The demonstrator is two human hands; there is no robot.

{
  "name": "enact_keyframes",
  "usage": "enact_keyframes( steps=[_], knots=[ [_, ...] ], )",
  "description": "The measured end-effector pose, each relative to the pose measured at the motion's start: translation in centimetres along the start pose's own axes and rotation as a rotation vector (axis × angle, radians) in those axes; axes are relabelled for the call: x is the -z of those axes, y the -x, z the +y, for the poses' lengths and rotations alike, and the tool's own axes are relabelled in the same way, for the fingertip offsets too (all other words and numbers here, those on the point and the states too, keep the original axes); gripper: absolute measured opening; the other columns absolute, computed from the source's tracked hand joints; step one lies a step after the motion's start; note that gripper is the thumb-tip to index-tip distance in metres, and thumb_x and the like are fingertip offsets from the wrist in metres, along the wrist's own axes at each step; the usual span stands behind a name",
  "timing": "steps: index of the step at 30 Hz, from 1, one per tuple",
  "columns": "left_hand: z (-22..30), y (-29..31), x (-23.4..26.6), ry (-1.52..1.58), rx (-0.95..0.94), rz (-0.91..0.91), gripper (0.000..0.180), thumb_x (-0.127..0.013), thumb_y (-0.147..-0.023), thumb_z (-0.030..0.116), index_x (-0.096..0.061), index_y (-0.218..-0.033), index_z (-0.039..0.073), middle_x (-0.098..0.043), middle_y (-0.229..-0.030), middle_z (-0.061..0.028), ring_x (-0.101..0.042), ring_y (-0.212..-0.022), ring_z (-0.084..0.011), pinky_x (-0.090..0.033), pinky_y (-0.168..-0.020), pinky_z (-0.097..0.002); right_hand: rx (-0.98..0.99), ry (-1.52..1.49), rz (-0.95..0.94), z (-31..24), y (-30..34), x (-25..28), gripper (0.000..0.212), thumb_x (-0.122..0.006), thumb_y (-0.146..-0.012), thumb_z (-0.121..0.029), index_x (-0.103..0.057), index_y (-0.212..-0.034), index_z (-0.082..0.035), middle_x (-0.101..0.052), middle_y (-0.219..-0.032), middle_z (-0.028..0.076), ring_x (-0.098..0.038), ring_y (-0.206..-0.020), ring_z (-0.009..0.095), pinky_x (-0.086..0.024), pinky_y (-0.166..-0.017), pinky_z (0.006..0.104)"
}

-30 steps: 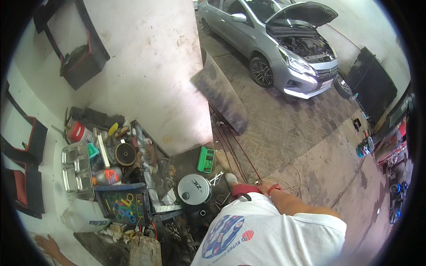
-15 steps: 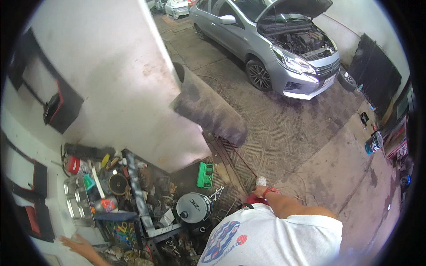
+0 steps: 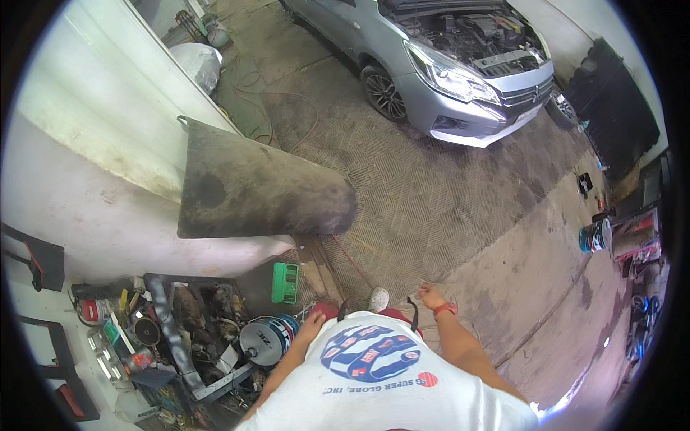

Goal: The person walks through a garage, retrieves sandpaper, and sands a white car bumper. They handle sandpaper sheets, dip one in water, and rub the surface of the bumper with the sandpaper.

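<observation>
My left hand (image 3: 310, 327) hangs beside the red shorts (image 3: 327, 309), above the lidded grey-topped bucket (image 3: 260, 343); its fingers look loosely stretched and hold nothing I can see. My right hand (image 3: 430, 296) is out in front on the right, over the floor, with a red band at its wrist. Its fingers are apart and appear bare. Two dark cord ends (image 3: 414, 310) hang from my waist between the hands. Just beyond the bucket lies an opened green tool case (image 3: 285, 283). One white shoe (image 3: 379, 299) shows below me.
A silver car (image 3: 460, 108) with its bonnet raised stands ahead. At the left, a large dark curved sheet (image 3: 266, 190) leans by the white wall. A metal frame (image 3: 176, 341) holds cluttered parts. Hoses (image 3: 309, 118) cross the floor; another bucket (image 3: 595, 235) stands right.
My left hand has come in from the far lower left to beside my shorts. My right hand has moved off the red shorts, outward to the right. The view has shifted.
</observation>
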State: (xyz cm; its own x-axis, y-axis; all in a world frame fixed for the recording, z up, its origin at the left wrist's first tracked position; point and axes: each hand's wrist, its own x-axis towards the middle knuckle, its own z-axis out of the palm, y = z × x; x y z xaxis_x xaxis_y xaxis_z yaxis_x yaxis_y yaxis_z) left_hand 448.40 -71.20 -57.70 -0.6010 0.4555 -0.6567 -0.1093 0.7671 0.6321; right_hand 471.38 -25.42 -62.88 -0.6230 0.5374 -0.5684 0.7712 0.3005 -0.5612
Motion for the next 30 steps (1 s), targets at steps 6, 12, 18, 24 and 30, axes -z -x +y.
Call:
enact_keyframes(
  steps=[6, 12, 18, 24, 30],
  knots=[
    [13.7, -13.2, 5.3, -0.113, 0.085, -0.195, 0.067, -0.057, -0.106, 0.048, -0.053, -0.153, 0.0, -0.057, -0.153, -0.0244, -0.054, -0.144, -0.0374, -0.041, -0.12, -0.045, -0.271, -0.415, 0.267, 11.5, -4.5, 8.9, 0.03, -0.063, -0.104, -0.029, -0.065, -0.124, -0.006, -0.069, -0.084, 0.005, -0.062, -0.062, 0.015, -0.051, -0.053, 0.0313],
    [21.0, -27.3, 5.4, -0.144, 0.154, -0.215, 0.061, -0.049, -0.11, 0.046, -0.055, -0.151, 0.002, -0.056, -0.155, -0.0231, -0.052, -0.145, -0.0382, -0.04, -0.121, -0.0457, -0.499, -0.503, 0.029, 1.5, -7.8, 12.1, 0.034, -0.064, -0.105, -0.033, -0.065, -0.128, -0.008, -0.073, -0.092, 0.008, -0.07, -0.07, 0.019, -0.055, -0.057, 0.0346],
    [28.0, -41.5, 7.8, -0.207, 0.223, -0.184, 0.061, -0.042, -0.11, 0.052, -0.064, -0.143, 0.006, -0.057, -0.153, -0.0235, -0.053, -0.144, -0.0387, -0.039, -0.121, -0.048, -0.533, -0.299, -0.039, -8.8, -20.6, 17.5, 0.037, -0.065, -0.101, -0.028, -0.067, -0.128, -0.002, -0.075, -0.096, 0.011, -0.069, -0.07, 0.019, -0.055, -0.058, 0.0345],
    [43.7, -52.8, 20.9, -0.12, 0.105, -0.136, 0.058, -0.058, -0.106, 0.042, -0.06, -0.146, 0.001, -0.069, -0.138, -0.0215, -0.068, -0.127, -0.0343, -0.052, -0.107, -0.045, -0.39, -0.393, -0.073, -14.7, -38.6, 29.4, 0.03, -0.06, -0.101, -0.018, -0.068, -0.127, -0.006, -0.075, -0.096, 0.012, -0.07, -0.072, 0.02, -0.055, -0.058, 0.0351],
    [53.4, -67.4, 35.6, 0.131, 0.147, 0.098, 0.06, -0.059, -0.106, 0.043, -0.058, -0.149, 0.002, -0.067, -0.143, -0.0206, -0.064, -0.133, -0.0349, -0.049, -0.112, -0.0436, -0.411, -0.433, 0.066, -32.5, -63.3, 37.0, 0.023, -0.055, -0.107, -0.025, -0.065, -0.121, -0.01, -0.072, -0.093, 0.005, -0.068, -0.067, 0.017, -0.054, -0.054, 0.0345]
  ],
)
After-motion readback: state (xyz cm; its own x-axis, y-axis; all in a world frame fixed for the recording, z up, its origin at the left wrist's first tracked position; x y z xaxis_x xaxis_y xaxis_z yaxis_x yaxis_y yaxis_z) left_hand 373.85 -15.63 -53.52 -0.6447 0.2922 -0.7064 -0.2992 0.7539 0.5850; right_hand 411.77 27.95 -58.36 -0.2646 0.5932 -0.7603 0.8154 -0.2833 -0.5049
